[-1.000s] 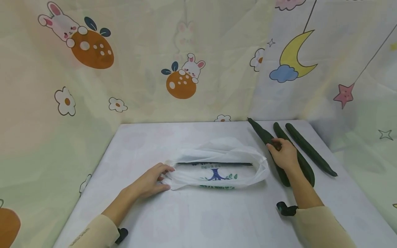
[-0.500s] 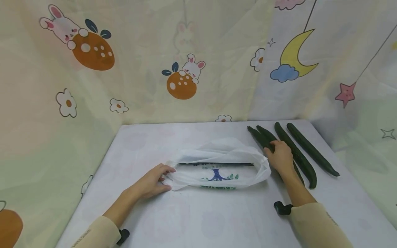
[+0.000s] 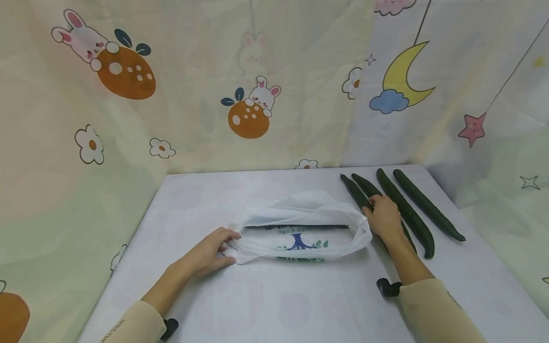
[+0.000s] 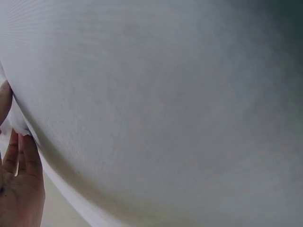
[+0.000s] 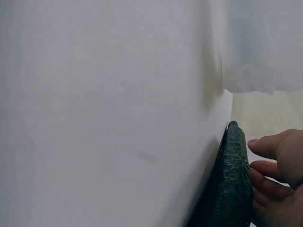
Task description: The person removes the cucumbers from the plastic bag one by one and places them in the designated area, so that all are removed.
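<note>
A white plastic bag (image 3: 323,250) with a blue tree print lies mid-table, a dark strip showing along its opening. At its left end my left hand (image 3: 210,252) holds the plastic between thumb and fingers; in the left wrist view the fingers (image 4: 31,156) are fairly straight at its edge. Several dark green cucumbers lie slantwise at the right. My right hand (image 3: 383,216) is over the two leftmost, hiding parts of them. The right wrist view shows its loosely bent fingers (image 5: 270,182) right beside one cucumber (image 5: 232,184), the thumb not wrapped round it.
Two more cucumbers, one nearer (image 3: 405,209) and one outermost (image 3: 426,205), lie to the right of my right hand. The white table (image 3: 274,300) ends at a printed cloth backdrop (image 3: 188,95). Black devices (image 3: 389,287) sit at both cuffs.
The right hand has shifted left with the cucumber and come to rest; two cucumbers at the left now show side by side, and its fingers have loosened. The left hand stays at the bag.
</note>
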`<state>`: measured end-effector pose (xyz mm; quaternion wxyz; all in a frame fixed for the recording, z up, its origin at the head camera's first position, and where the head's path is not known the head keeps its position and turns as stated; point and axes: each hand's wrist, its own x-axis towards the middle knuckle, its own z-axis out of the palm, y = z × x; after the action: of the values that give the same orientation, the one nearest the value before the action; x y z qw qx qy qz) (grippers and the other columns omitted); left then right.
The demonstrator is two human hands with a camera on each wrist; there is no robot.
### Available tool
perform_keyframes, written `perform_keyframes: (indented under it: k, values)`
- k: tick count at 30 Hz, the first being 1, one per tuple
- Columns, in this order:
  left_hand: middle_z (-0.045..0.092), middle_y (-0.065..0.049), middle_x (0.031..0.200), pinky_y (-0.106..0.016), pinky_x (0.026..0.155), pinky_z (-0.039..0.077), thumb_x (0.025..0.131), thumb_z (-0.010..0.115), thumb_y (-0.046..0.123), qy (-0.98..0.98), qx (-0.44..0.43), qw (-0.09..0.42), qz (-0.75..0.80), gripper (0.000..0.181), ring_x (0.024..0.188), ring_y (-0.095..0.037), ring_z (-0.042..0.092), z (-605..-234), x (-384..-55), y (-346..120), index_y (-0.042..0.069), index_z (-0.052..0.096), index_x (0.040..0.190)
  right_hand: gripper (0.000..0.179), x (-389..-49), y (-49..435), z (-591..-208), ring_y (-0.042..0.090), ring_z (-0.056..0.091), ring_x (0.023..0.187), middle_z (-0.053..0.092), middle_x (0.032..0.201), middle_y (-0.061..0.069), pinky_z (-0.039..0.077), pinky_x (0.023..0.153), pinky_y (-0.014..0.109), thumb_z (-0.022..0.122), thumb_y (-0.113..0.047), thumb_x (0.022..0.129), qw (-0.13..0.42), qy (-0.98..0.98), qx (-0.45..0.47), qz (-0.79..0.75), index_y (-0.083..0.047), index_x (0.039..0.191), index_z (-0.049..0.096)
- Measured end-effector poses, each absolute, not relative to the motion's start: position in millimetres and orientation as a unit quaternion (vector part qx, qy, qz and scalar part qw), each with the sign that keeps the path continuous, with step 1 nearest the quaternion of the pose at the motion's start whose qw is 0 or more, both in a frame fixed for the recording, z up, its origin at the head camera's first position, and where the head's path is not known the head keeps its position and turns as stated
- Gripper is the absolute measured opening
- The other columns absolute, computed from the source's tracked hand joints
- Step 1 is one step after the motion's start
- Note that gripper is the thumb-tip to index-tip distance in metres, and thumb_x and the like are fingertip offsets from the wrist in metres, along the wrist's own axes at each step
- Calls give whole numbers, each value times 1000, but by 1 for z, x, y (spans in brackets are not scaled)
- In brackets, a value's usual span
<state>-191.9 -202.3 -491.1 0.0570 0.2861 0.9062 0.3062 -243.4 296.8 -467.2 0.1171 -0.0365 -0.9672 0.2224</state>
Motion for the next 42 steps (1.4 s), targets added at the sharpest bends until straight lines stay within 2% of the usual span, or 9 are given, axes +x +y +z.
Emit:
perform_keyframes:
  k: [10, 18, 21, 26, 29, 34, 38, 42]
  values:
    - [58, -1, 125, -33, 92, 57, 87, 84, 17, 911, 279, 55, 298, 56, 112, -20, 60, -489, -191, -204, 18, 57, 137, 40, -232, 288, -457, 48, 58, 114, 60, 123, 28, 49, 92, 66, 65, -16, 99, 158, -951, -21, 265, 7, 131, 58]
    - [58, -1, 127, -33, 93, 58, 88, 83, 18, 915, 269, 63, 295, 57, 113, -20, 60, -488, -190, -203, 18, 57, 138, 33, -231, 269, -422, 42, 62, 106, 65, 115, 25, 53, 91, 55, 68, -14, 97, 244, -917, 41, 314, 6, 124, 64]
    - [58, -2, 127, -34, 93, 58, 88, 83, 18, 915, 269, 66, 293, 57, 113, -21, 60, -488, -190, -203, 17, 57, 138, 33, -227, 261, -412, 40, 62, 107, 64, 116, 23, 53, 93, 54, 68, -15, 98, 257, -911, 56, 319, 5, 124, 64]
    - [59, -3, 126, -34, 91, 58, 87, 84, 19, 916, 272, 57, 288, 59, 107, -19, 63, -485, -190, -203, 17, 57, 140, 35, -218, 242, -405, 39, 60, 110, 63, 118, 21, 52, 93, 54, 74, -8, 93, 278, -897, 136, 315, 4, 124, 65]
    - [59, -3, 126, -35, 90, 58, 87, 84, 20, 918, 269, 56, 286, 60, 104, -18, 64, -483, -189, -203, 16, 57, 141, 39, -212, 224, -406, 38, 60, 111, 63, 118, 19, 53, 93, 55, 77, -8, 90, 272, -899, 188, 287, 0, 125, 66]
    - [59, -3, 125, -37, 90, 57, 87, 84, 22, 924, 257, 57, 277, 63, 102, -16, 64, -485, -188, -202, 16, 56, 143, 39, -203, 193, -411, 31, 65, 108, 66, 119, 12, 58, 91, 47, 77, -12, 92, 181, -902, 263, 292, -6, 129, 66]
    - [57, -3, 128, -36, 92, 56, 87, 84, 21, 925, 258, 54, 273, 71, 106, -17, 62, -486, -186, -201, 13, 51, 149, 34, -202, 178, -416, 27, 67, 106, 68, 118, 10, 59, 91, 44, 74, -15, 95, 43, -900, 308, 306, -7, 128, 67]
    - [55, -3, 131, -33, 91, 54, 88, 84, 23, 935, 249, 48, 250, 84, 103, -13, 58, -485, -185, -200, 14, 40, 158, 37, -207, 167, -420, 29, 64, 116, 66, 127, 10, 55, 98, 44, 71, -23, 99, -74, -898, 339, 271, -6, 131, 65]
